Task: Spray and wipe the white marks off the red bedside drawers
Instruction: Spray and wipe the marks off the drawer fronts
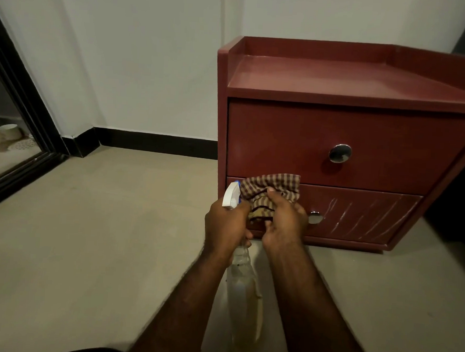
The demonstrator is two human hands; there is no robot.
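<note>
**Two hands full, white streaks not yet wiped**

Low on the pale floor (114, 223) against the wall stands the red wooden bedside drawer unit (296, 141). The chalky white slanting marks (359, 216) lie across its lower drawer front, to the right of that drawer's round chrome knob (315, 218).

The left hand (227, 224) has its grip curled round the neck of the clear plastic spray bottle with a white trigger head (243, 293), which hangs down toward the person. The right hand (285, 222) has its grip bunched on the brown-and-cream checked cloth (269, 186), held up in front of the lower drawer's left end. Whether the cloth touches the wood cannot be told.

The step in hand looks like readying the cloth. To do it well:

- Fold it into a flat pad rather than a loose wad, so that pressure spreads evenly.
- Turn the nozzle toward the streaks, not the clean left side, and mist lightly so that liquid does not run onto the floor.
- Wipe along the slant of the marks, working round the knob, and turn the pad to a fresh face as it picks up white.
</note>
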